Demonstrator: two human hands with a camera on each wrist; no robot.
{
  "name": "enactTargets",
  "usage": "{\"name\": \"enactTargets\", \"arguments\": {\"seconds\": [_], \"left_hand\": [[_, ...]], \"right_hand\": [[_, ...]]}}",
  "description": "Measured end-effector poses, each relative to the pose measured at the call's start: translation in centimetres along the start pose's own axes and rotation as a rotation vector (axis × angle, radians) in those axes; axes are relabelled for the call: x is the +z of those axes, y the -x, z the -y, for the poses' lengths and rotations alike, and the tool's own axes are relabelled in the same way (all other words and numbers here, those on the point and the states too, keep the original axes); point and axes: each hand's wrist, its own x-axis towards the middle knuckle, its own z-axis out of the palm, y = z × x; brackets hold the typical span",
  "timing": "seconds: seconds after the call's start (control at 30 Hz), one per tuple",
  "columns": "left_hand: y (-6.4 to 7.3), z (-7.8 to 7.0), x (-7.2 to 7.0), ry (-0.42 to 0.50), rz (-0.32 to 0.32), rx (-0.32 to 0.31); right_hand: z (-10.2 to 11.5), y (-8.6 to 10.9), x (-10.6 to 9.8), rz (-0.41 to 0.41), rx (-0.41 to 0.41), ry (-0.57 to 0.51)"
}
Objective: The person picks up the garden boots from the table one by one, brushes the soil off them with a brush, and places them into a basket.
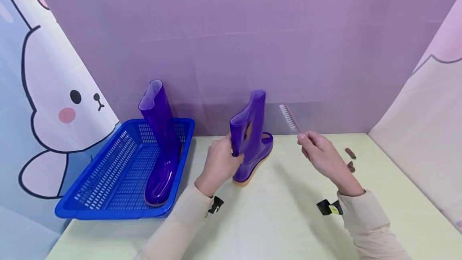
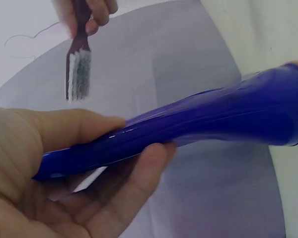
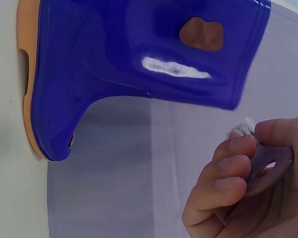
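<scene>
A purple rain boot with a tan sole stands upright on the table. My left hand grips its shaft, thumb on one side and fingers on the other, as the left wrist view shows. A brown patch sticks to the side of the shaft, and a white shine lies beside it in the right wrist view. To the right of the boot, my right hand holds a brush by its brownish handle. Its white bristles are up in the air, apart from the boot.
At the left, a blue plastic basket holds a matching purple boot, upright. Small brown lumps lie on the table at the right. A purple cloth backdrop rises behind the table.
</scene>
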Motion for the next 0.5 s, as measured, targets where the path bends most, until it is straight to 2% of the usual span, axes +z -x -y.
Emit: {"name": "enactTargets", "arguments": {"seconds": [0.23, 0.5], "left_hand": [[0.0, -0.1, 1.0, 0.107, 0.004, 0.072], [-0.5, 0.4, 1.5, 0.209, 0.05, 0.061]], "right_hand": [[-0.1, 0.0, -0.3, -0.009, -0.001, -0.009], [0.0, 0.1, -0.7, -0.011, 0.01, -0.011]]}}
